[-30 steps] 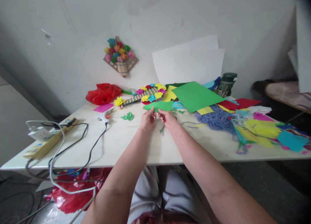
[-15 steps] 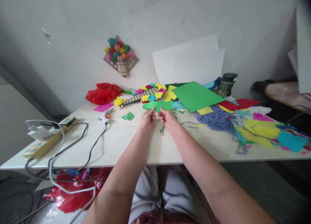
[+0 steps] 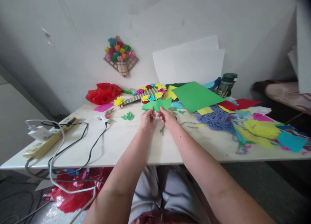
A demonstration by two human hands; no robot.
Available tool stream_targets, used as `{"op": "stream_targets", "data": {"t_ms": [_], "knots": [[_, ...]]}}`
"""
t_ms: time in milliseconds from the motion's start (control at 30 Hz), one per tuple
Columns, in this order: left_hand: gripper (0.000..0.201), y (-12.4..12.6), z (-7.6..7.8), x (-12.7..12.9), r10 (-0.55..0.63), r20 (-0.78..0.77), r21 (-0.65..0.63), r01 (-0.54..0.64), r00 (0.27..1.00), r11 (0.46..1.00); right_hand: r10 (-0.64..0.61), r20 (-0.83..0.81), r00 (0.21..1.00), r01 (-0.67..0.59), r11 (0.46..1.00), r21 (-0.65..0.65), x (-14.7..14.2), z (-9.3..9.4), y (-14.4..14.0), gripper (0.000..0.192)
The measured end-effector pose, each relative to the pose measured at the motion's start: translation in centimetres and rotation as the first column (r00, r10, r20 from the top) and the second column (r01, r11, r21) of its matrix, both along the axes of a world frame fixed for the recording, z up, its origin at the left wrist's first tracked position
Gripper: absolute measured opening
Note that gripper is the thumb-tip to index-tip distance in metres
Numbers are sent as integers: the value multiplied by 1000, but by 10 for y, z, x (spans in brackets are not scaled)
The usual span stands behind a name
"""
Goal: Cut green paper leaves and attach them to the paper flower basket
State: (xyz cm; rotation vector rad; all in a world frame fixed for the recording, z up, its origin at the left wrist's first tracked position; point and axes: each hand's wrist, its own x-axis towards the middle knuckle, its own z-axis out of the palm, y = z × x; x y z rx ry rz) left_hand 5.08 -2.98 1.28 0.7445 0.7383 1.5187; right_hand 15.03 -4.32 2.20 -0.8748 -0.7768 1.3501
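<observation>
Both my hands meet above the middle of the white table (image 3: 136,143). My left hand (image 3: 147,118) and my right hand (image 3: 167,117) pinch the lower edge of a green paper cut-out (image 3: 157,104), held up off the table. Just behind it lies a woven strip with several paper flowers (image 3: 148,93). Small green paper leaves (image 3: 128,116) lie to the left of my left hand. A green scrap (image 3: 162,129) rests on the table under my right wrist.
A large green sheet (image 3: 195,95) tops a pile of coloured paper and blue yarn (image 3: 216,120) at the right. A glue gun (image 3: 107,115) with black cord and a yellow power strip (image 3: 48,138) lie left. A red bag (image 3: 103,93) and white boards (image 3: 189,63) stand by the wall.
The green cut-out has been raised slightly and shifted a little left between my fingers. My hands stay in nearly the same place.
</observation>
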Motion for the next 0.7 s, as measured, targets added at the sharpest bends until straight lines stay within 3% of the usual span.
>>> {"op": "stream_targets", "data": {"t_ms": [200, 333, 700], "knots": [[32, 1, -5, 2, -37, -37, 80, 40, 999, 996, 46, -9, 999, -46, 997, 56, -3, -6, 1, 25], [33, 2, -8, 4, -86, -92, 120, 97, 992, 988, -41, 26, 999, 40, 999, 35, -3, -8, 3, 23], [33, 1, -4, 2, -53, -54, 59, 56, 997, 997, -80, 66, 995, 77, 996, 44, 0, -7, 5, 25]]}}
